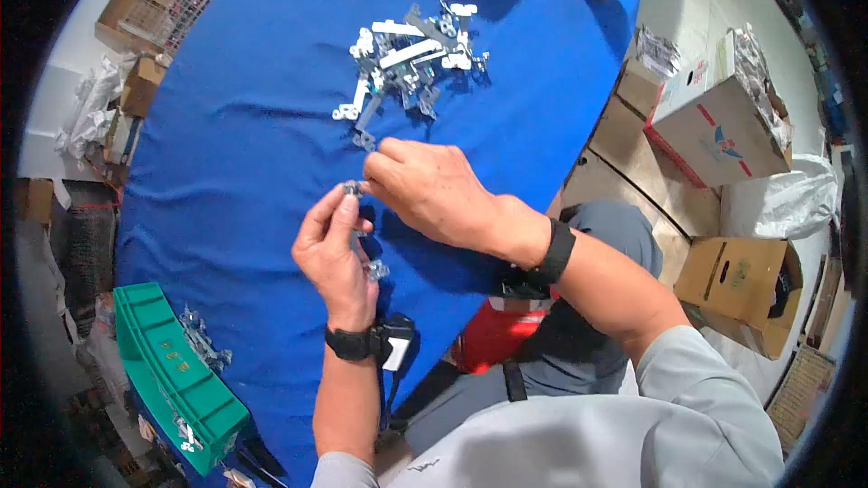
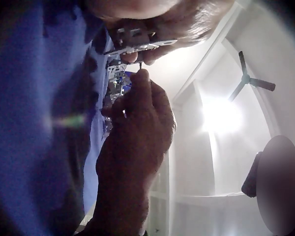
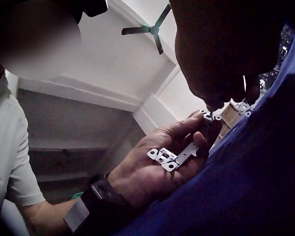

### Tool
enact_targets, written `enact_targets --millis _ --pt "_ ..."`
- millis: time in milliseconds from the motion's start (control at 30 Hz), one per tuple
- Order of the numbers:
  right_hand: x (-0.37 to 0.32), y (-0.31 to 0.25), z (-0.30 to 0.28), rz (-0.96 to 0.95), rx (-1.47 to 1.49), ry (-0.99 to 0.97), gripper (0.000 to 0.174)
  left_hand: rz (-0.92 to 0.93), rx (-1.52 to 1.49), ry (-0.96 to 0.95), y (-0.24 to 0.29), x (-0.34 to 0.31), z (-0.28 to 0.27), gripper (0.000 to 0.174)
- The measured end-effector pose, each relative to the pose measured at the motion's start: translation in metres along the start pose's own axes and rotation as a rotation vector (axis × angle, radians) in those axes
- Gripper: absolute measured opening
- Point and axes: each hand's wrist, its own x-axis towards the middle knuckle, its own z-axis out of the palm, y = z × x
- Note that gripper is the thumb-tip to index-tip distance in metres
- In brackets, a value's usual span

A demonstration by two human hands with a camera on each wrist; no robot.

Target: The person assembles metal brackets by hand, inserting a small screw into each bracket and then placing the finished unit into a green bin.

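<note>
As the head camera looks down, left hand (image 1: 336, 248) and right hand (image 1: 434, 190) both pinch a small silver metal bracket (image 1: 353, 187) above a blue cloth table (image 1: 235, 172). Left wrist: fingertips (image 2: 142, 81) grip it. Right wrist: a flat silver plate (image 3: 172, 157) lies loose in the left palm; tilting could spill it.

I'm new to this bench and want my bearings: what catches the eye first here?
Mid-table, the left hand and the right hand meet over the blue cloth, both pinching a small metal bracket between their fingertips. Beyond them, at the far side of the cloth, lies a bright heap of metal brackets. A green bin sits at the near left edge.
</note>
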Motion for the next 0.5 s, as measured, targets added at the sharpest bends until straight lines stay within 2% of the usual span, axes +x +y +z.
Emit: enact_targets --millis 33,133,267,500 --pt "0.0004 0.0001 -0.0001 0.016 0.006 -0.012 0.014 0.011 -0.024 -0.006 -0.0016 0.0005 -0.0004 0.018" --pt "0.0015 0.0024 0.0001 -0.097 -0.022 0.032 0.013 0.01 -0.032 -0.021 -0.006 0.0029 -0.0029 0.018" --pt "0.0021 0.0045 -0.0001 -0.112 -0.033 0.035 0.013 0.065 0.003 -0.018 -0.0103 0.0035 -0.0044 0.018" --pt "0.0001 0.0059 0.0041 0.014 -0.102 -0.003 0.02 0.094 0.025 -0.028 -0.0086 0.0047 -0.0037 0.018"
